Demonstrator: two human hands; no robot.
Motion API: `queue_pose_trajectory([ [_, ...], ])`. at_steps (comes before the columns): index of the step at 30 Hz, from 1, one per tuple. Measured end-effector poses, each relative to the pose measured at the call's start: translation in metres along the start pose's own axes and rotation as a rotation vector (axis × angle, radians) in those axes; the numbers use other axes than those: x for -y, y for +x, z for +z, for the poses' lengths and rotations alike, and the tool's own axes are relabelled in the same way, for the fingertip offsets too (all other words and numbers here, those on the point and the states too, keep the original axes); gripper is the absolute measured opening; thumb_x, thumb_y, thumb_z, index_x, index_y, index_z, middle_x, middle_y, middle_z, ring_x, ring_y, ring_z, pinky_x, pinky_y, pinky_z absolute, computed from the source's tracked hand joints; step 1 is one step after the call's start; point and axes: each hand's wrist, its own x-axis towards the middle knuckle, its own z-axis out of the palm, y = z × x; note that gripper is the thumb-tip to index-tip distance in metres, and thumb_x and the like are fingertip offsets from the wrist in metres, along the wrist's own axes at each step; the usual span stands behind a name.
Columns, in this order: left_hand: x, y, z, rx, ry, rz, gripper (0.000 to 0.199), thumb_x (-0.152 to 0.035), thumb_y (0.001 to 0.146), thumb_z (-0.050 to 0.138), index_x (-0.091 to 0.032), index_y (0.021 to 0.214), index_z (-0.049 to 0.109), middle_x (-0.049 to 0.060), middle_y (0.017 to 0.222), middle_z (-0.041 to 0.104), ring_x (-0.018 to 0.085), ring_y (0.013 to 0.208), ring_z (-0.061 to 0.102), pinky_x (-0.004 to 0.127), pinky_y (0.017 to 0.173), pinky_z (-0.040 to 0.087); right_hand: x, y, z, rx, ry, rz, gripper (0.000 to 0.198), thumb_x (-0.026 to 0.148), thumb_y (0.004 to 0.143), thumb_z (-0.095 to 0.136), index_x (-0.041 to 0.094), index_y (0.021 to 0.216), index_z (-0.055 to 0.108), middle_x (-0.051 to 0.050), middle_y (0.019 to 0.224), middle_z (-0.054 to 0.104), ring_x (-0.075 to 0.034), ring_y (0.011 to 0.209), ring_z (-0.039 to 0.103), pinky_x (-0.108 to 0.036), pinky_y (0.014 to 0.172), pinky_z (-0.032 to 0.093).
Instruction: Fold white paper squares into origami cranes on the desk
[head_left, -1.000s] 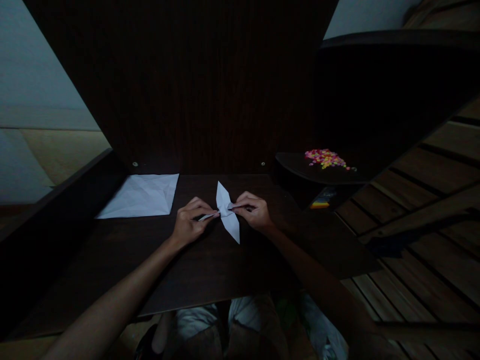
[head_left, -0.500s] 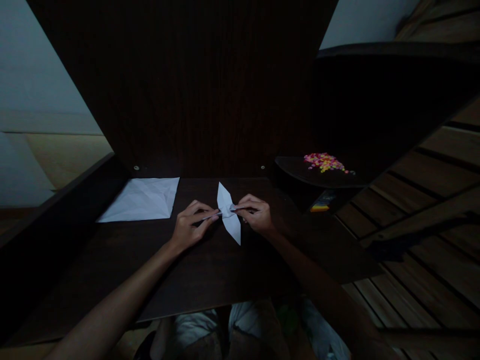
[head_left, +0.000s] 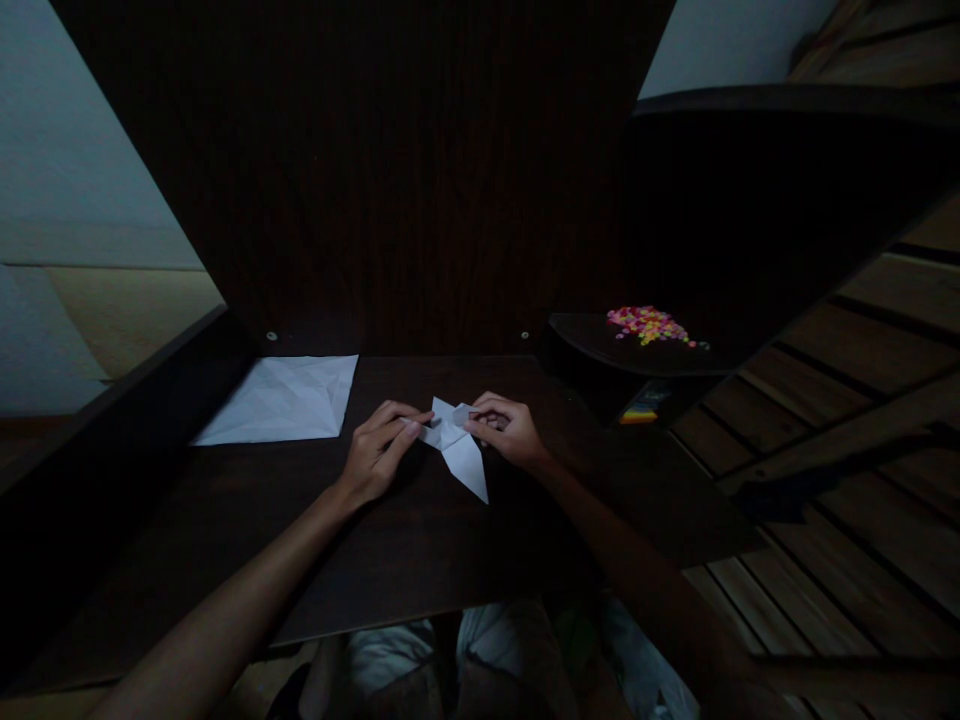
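Note:
A folded white paper figure (head_left: 466,463), with pointed flaps like an origami bird, is held between both hands over the dark desk. My left hand (head_left: 379,445) pinches its left flap between thumb and fingers. On the other side, my right hand (head_left: 511,428) grips the right flap the same way, its lower fingers curled under. One long point of the paper slants down toward me; a shorter one points away from me. The dim light hides the finer folds.
A creased white paper sheet (head_left: 289,402) lies at the desk's left. Several small colourful beads (head_left: 649,325) are heaped on a rounded corner shelf (head_left: 577,335) to the right. A dark upright panel (head_left: 375,180) closes off the back of the desk (head_left: 360,580).
The paper figure has tilted in my fingers: its far point looks shorter and its near point reaches a little lower. Its side flaps have opened out somewhat. Both hands keep their grip.

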Motion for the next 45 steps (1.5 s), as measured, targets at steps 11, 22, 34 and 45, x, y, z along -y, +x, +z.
queue_pose_trajectory([
  [11, 0.011, -0.003, 0.005, -0.02, -0.013, -0.193, 0.04, -0.032, 0.098, 0.031, -0.016, 0.105, 0.067, 0.008, 0.1, 0.064, 0.02, 0.095, 0.06, 0.034, 0.085, 0.045, -0.006, 0.0, 0.002, 0.047, 0.025, 0.239, 0.026, 0.035, 0.065, 0.075, 0.015, 0.068, 0.059, 0.004, 0.054, 0.055, -0.006, 0.04, 0.049, -0.016, 0.037, 0.036],
  [22, 0.026, -0.011, 0.006, 0.018, 0.24, -0.049, 0.026, -0.025, 0.094, 0.042, -0.017, 0.105, 0.064, 0.007, 0.095, 0.064, 0.02, 0.09, 0.057, 0.036, 0.086, 0.044, -0.018, 0.009, -0.007, -0.242, -0.195, -0.04, 0.027, 0.042, 0.075, 0.068, 0.016, 0.072, 0.061, -0.002, 0.076, 0.059, -0.006, 0.045, 0.055, -0.017, 0.037, 0.044],
  [34, 0.017, -0.008, 0.014, -0.101, -0.082, -0.318, 0.036, -0.031, 0.082, 0.064, -0.019, 0.114, 0.053, 0.003, 0.088, 0.063, 0.015, 0.077, 0.061, 0.032, 0.075, 0.051, -0.007, -0.005, 0.014, -0.112, -0.244, -0.158, 0.017, 0.033, 0.079, 0.067, 0.017, 0.079, 0.07, -0.006, 0.081, 0.066, -0.008, 0.048, 0.056, -0.021, 0.039, 0.046],
  [45, 0.019, -0.002, 0.018, -0.182, -0.493, -0.613, 0.037, -0.033, 0.068, 0.077, -0.017, 0.093, 0.056, 0.002, 0.087, 0.063, 0.012, 0.07, 0.064, 0.027, 0.066, 0.053, 0.0, -0.01, 0.022, -0.231, -0.321, -0.221, 0.012, 0.029, 0.08, 0.066, 0.018, 0.078, 0.071, -0.006, 0.076, 0.067, -0.01, 0.046, 0.056, -0.024, 0.041, 0.045],
])
